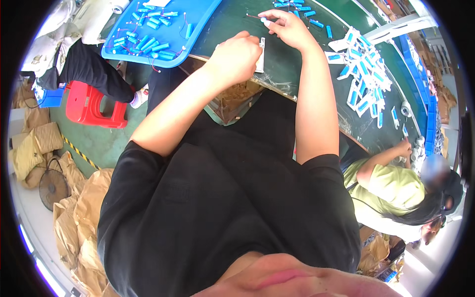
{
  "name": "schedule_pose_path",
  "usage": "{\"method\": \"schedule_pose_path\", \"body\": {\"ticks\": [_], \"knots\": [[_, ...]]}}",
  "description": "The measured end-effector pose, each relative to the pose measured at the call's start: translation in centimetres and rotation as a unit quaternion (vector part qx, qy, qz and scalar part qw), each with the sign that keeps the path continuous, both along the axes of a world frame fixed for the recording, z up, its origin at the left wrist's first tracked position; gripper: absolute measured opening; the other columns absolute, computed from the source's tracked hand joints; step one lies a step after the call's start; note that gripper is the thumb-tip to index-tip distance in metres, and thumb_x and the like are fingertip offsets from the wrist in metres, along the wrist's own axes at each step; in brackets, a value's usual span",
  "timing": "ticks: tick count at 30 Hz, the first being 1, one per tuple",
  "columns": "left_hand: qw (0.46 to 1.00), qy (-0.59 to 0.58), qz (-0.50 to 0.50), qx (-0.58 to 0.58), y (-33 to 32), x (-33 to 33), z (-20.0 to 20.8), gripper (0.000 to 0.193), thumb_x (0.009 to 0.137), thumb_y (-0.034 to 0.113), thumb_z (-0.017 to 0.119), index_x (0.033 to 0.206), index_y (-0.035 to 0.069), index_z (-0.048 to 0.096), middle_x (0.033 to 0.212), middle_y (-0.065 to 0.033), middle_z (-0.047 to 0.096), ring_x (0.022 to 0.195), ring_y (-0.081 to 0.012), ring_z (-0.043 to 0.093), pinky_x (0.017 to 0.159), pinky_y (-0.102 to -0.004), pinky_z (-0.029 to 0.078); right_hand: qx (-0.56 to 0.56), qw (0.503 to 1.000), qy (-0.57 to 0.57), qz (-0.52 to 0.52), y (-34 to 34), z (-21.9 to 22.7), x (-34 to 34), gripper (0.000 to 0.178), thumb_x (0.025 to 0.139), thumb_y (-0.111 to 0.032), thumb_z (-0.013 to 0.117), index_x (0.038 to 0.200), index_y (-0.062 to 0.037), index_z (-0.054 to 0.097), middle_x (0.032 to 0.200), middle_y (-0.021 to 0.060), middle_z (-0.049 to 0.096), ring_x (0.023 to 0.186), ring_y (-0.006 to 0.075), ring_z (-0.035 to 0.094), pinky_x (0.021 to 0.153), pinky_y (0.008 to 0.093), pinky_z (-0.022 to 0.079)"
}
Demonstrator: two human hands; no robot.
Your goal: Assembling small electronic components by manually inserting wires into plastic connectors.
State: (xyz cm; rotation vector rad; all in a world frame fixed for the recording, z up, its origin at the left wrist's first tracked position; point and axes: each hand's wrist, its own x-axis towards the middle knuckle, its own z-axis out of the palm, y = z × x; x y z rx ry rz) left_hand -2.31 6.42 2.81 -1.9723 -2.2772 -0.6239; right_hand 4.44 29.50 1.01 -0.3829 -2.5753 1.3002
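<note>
My left hand point(236, 57) is closed on a narrow white plastic housing point(261, 55), keeping it at the near edge of the green work table point(217, 37). Just beyond and to the right, my right hand point(289, 30) pinches a small blue battery cell point(263, 20) between thumb and forefinger. A thin red wire trails leftward from this cell, and the fingers hide part of it. To the left, a blue tray point(202, 30) holds several loose blue cells with thin wires.
White housings with blue cells point(363, 74) lie heaped on the table to the right. Several loose cells point(316, 23) lie beyond my right hand. A co-worker in a light green shirt point(396, 188) works at the right. A red stool point(88, 106) and another person's leg are at left.
</note>
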Motion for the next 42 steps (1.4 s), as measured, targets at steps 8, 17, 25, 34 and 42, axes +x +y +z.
{"method": "schedule_pose_path", "body": {"ticks": [8,17,25,34,42], "knots": [[0.998,0.046,-0.024,-0.033,0.9,-1.1,0.5,0.003,0.077,0.001,0.068,0.08,0.0,0.07,0.092,-0.0118,0.069,0.102,-0.0313,0.066,0.089,-0.0425,0.058,0.023,1.0,0.007,0.014,0.2,-1.1,-0.9,0.029,0.1,-0.018,0.07,0.129,-0.0106,0.071,0.093,-0.0003,0.072,0.081,0.0094,0.063,0.077,0.0283,0.053],[0.989,0.137,-0.043,-0.034,-0.4,0.5,1.6,0.011,0.071,-0.003,0.07,0.081,-0.002,0.072,0.087,-0.0154,0.073,0.094,-0.033,0.073,0.085,-0.041,0.062,0.007,0.999,0.048,0.013,-0.7,-0.7,-0.6,0.031,0.103,-0.024,0.067,0.13,-0.0125,0.072,0.093,-0.0026,0.07,0.078,0.0078,0.059,0.073,0.0253,0.049],[0.99,0.134,-0.037,-0.006,-0.1,0.8,0.6,0.007,0.078,0.001,0.067,0.082,-0.003,0.071,0.085,-0.0158,0.073,0.09,-0.0317,0.073,0.076,-0.0407,0.063,0.063,0.954,0.289,-0.037,-10.3,5.3,4.9,0.025,0.111,-0.024,0.054,0.12,-0.0035,0.065,0.097,0.0019,0.064,0.079,0.0087,0.059,0.072,0.0245,0.049],[0.994,0.017,-0.055,0.088,1.4,-1.1,-2.0,0.008,0.08,0.006,0.064,0.08,0.001,0.07,0.091,-0.0185,0.07,0.091,-0.0349,0.069,0.079,-0.0449,0.059,0.256,0.894,0.365,-0.045,-20.8,14.0,11.3,0.02,0.105,-0.018,0.062,0.111,0.0004,0.069,0.099,0.0132,0.064,0.079,0.0216,0.063,0.07,0.0309,0.05],[0.995,0.033,-0.081,0.044,3.0,-1.7,-3.0,0.014,0.081,0.011,0.065,0.088,0.003,0.074,0.1,-0.0176,0.071,0.101,-0.0337,0.067,0.088,-0.0428,0.058,0.254,0.679,0.679,0.113,-18.6,11.7,7.8,0.03,0.107,-0.026,0.059,0.11,0.0016,0.07,0.099,0.017,0.064,0.079,0.0247,0.062,0.068,0.031,0.049]]}}
